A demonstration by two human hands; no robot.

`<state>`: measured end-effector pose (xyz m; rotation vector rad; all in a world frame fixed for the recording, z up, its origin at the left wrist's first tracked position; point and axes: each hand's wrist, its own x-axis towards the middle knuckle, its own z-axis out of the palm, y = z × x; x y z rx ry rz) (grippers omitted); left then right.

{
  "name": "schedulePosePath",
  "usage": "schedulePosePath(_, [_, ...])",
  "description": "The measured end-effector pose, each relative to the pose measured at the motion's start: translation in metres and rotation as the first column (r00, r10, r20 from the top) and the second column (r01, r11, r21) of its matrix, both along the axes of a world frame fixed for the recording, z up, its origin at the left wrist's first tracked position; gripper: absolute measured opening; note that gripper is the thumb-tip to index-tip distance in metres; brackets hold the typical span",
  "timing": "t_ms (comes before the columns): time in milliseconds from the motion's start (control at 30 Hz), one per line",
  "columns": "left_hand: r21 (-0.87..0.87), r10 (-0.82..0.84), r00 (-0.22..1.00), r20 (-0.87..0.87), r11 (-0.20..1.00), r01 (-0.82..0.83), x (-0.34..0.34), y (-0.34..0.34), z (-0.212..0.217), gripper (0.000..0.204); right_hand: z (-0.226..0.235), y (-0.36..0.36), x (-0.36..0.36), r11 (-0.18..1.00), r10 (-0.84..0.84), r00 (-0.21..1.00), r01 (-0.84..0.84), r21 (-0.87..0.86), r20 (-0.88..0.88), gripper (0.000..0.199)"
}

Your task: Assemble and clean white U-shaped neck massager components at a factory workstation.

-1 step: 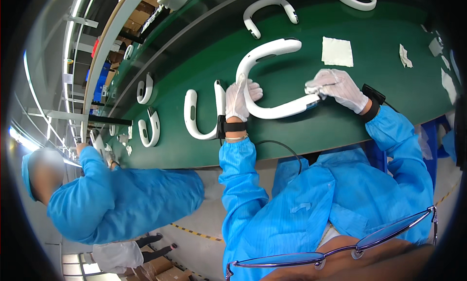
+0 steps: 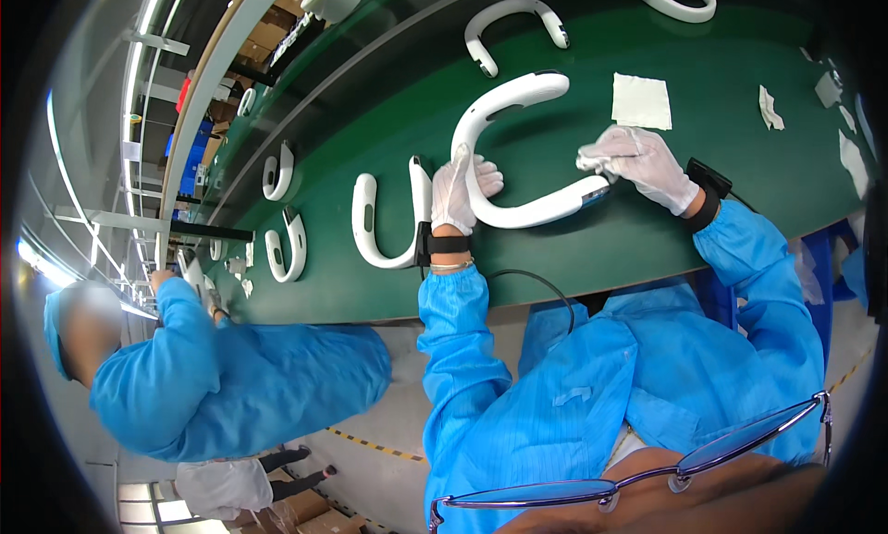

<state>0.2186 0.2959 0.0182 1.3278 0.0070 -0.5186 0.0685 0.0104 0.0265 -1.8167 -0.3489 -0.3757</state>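
A white U-shaped device (image 2: 509,109) with dark end pieces is raised a little over the green table, its opening toward the right. My left hand (image 2: 455,196), in a white glove, is closed round the curved middle of it, with the thumb in front and the fingers behind. My gloved right hand (image 2: 647,164) is pinched on a small crumpled white cloth (image 2: 595,155). That cloth is just above the device's lower dark tip; whether it touches the tip, I cannot tell. Beside my left wrist stands another white U-shaped device (image 2: 363,221).
More U-shaped devices (image 2: 479,36) lie at the far side and the left. A folded white cloth (image 2: 641,101) lies beyond my right hand, with scraps (image 2: 770,109) to the right. A cable (image 2: 541,280) runs from my left wrist. A co-worker in blue (image 2: 250,377) works at the left.
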Motion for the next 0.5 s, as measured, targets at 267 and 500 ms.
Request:
schedulePosePath(267, [-0.221,-0.162,0.970,-0.179,0.968,0.121,-0.012,-0.011,0.007,0.061,0.045,0.007,0.071,0.748,-0.287,0.612,0.624,-0.227,0.736,0.030])
schedulePosePath(500, [-0.086,-0.180,0.972,-0.153,0.982,0.169,0.009,0.004,0.015,0.040,0.000,-0.010,0.071,0.674,-0.160,0.838,0.479,-0.562,0.521,0.012])
